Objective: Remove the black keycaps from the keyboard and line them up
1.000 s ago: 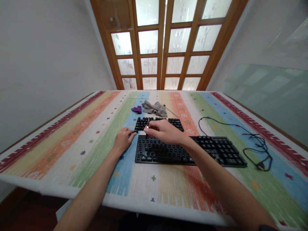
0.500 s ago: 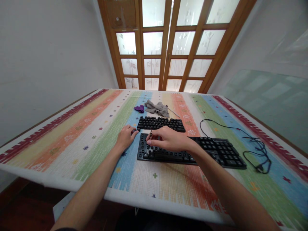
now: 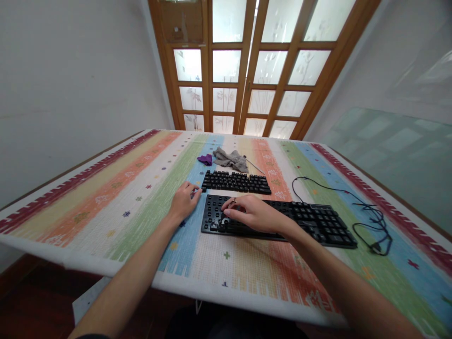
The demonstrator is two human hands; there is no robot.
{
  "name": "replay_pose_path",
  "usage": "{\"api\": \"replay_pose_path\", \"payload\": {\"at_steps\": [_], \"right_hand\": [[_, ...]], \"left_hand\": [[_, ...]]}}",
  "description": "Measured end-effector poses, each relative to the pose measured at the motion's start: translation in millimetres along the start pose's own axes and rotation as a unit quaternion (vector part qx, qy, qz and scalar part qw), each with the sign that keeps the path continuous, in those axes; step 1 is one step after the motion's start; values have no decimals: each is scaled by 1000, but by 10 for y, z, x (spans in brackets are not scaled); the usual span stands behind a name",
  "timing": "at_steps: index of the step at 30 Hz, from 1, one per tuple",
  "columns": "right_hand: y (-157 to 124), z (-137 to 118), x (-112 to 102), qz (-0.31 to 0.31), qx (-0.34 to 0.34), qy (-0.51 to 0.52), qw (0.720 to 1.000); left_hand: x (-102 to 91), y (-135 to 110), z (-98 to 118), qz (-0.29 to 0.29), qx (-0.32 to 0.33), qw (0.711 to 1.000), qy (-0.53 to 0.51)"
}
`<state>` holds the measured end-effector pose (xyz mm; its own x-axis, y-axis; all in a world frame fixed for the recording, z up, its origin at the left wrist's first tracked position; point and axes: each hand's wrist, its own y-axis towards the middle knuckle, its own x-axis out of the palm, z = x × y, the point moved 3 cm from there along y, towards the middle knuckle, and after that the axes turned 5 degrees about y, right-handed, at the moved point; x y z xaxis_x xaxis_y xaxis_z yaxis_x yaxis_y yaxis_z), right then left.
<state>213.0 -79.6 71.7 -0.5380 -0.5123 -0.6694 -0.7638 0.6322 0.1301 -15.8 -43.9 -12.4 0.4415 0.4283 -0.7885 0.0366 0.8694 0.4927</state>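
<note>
A black keyboard [image 3: 318, 223] lies across the table; the left part that shows has bare switch sockets, while its right part bears keys. Over that left part is my right hand [image 3: 252, 212], thumb and forefinger brought together. A small dark, shiny piece shows at its fingers, too small to name. Behind the keyboard, loose black keycaps [image 3: 235, 182] lie in rows like a key layout. My left hand [image 3: 184, 201] rests on the cloth at the left end of these rows, fingers curled together beside the end keycap. Something small and dark shows between them, its kind unclear.
A grey cloth [image 3: 231, 160] and a purple cloth [image 3: 205, 160] lie behind the keycaps, with a thin stick [image 3: 254, 165] beside the grey one. The keyboard's black cable [image 3: 374, 226] is looped on the right. A striped tablecloth [image 3: 137, 188] covers the table.
My right hand has shifted slightly right and down over the keyboard, its fingers lower on the sockets. My left hand has hardly moved. The view has shifted a little.
</note>
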Motion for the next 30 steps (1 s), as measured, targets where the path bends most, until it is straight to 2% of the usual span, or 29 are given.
{"api": "replay_pose_path", "payload": {"at_steps": [3, 8, 12, 19, 24, 30], "right_hand": [[-20, 18, 12, 2, 3, 11, 1000], [-37, -1, 13, 1, 5, 7, 1000], [-42, 22, 40, 12, 10, 8, 1000], [-24, 79, 193, 49, 26, 38, 998], [6, -16, 295, 41, 14, -20, 999], [96, -157, 352, 1, -37, -98, 995]], "left_hand": [[-60, -39, 80, 9, 18, 1000, -6], [-3, -115, 201, -78, 69, 994, -45], [81, -146, 245, -113, 86, 989, -48], [72, -147, 267, -123, 76, 988, -58], [62, -149, 266, -123, 70, 987, -78], [62, -137, 271, -125, 65, 987, -78]]}}
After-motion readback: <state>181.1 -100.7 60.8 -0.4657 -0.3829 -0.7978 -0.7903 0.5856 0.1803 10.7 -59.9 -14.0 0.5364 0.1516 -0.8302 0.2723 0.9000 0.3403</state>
